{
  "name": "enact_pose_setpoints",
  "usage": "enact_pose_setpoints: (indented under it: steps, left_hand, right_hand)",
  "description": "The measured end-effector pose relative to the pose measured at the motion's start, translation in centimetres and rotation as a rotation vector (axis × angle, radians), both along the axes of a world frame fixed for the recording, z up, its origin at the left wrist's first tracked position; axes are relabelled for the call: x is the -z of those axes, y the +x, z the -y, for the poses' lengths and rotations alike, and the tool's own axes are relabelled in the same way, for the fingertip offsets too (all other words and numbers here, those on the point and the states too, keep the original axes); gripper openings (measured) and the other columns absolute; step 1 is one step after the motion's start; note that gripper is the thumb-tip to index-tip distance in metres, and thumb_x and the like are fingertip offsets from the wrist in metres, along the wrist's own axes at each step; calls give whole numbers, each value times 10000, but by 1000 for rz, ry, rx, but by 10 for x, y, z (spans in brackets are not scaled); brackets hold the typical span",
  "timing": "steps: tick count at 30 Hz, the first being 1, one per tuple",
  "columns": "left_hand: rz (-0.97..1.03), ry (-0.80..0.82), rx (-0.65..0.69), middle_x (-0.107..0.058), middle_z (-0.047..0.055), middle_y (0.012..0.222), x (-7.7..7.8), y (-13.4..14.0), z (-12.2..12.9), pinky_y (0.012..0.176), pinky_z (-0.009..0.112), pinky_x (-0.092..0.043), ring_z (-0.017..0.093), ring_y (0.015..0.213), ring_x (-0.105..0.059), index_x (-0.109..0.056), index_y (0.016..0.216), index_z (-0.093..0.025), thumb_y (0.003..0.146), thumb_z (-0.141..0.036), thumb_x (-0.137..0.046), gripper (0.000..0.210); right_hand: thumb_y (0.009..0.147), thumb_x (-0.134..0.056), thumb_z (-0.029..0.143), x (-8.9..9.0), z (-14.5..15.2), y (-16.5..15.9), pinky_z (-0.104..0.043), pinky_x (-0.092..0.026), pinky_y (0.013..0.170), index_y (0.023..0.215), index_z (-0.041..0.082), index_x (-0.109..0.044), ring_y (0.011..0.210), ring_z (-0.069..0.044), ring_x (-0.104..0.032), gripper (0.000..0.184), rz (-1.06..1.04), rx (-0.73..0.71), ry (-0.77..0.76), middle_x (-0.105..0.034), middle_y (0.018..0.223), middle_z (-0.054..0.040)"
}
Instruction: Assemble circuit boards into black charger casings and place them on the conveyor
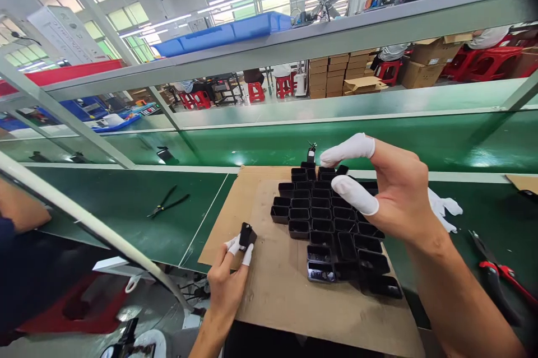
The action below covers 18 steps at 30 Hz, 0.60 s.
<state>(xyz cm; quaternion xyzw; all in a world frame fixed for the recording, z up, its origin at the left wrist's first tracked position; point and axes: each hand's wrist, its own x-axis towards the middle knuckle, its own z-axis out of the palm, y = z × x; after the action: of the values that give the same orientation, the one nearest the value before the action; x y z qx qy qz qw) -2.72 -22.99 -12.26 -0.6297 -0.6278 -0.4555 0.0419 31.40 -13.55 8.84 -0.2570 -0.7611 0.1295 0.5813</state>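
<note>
My left hand, with white finger cots on its fingertips, grips a small black plastic case above the cardboard sheet. My right hand hovers over the far right part of a cluster of black plastic cases. Its thumb and forefinger, both in white cots, are spread apart with nothing between them. The cases stand packed side by side in rows, most with their open tops facing up. Behind the cluster, a black piece with thin wires sticks up near my right fingertips.
Dark-handled pliers lie on the green bench at left. Red-handled pliers and white gloves are at right. A green conveyor belt runs behind, carrying a small black part. Another person's arm shows at far left.
</note>
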Motion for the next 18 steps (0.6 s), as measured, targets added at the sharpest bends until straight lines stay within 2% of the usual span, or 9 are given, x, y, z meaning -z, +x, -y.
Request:
enact_pose_setpoints:
  steps: [4,7,10,11,13,15,18]
  left_hand:
    - [88,-44,-18,-802,86,1150,0,-2,-1,988,387,-636,281,1066,-791,-833,1129,-244,946,-360,-752,232]
    - [331,-91,-33,-807,88,1106,1,-4,-5,1057,439,-623,308,1081,-778,-854,1014,-244,833,-397,-859,237]
    - [532,-161,-6,-810,74,1034,0,-5,-9,1020,449,-660,304,1014,-794,-842,963,-227,758,-411,-919,286]
    - [581,-165,-13,-813,73,1016,-2,-5,-9,986,441,-679,297,987,-804,-829,987,-214,775,-415,-916,305]
    - [703,-165,-19,-829,99,1077,-13,-4,-6,939,409,-705,284,1013,-821,-794,1088,-194,907,-421,-816,291]
    - [1021,-184,4,-826,131,1214,-33,1,1,950,359,-708,257,1105,-819,-769,1168,-181,1040,-322,-644,228]
    - [1747,-229,11,-812,156,1284,-71,17,13,945,262,-702,199,1086,-828,-758,1208,-128,1091,-128,-478,304]
  right_hand:
    - [987,-798,328,0,0,0,-392,-578,827,1098,258,-742,914,-225,-750,143,9,9,11,-792,1000,-34]
    - [985,-797,335,1,0,0,-399,-585,828,1096,262,-748,907,-229,-751,142,5,16,12,-799,1000,-38]
    - [983,-796,349,2,0,0,-408,-595,833,1094,264,-758,911,-237,-756,145,7,27,4,-808,1015,-44]
    - [982,-796,352,2,0,0,-408,-598,834,1095,266,-762,912,-240,-758,146,10,32,5,-810,1017,-44]
    - [980,-796,340,2,-1,1,-405,-599,834,1099,270,-773,915,-241,-763,141,9,37,12,-811,1016,-41]
    - [972,-800,317,2,-1,2,-400,-589,827,1097,274,-783,907,-238,-761,134,-7,38,27,-809,1006,-38]
    - [959,-800,261,3,-3,3,-401,-568,811,1086,264,-791,896,-232,-754,127,-31,51,42,-807,992,-44]
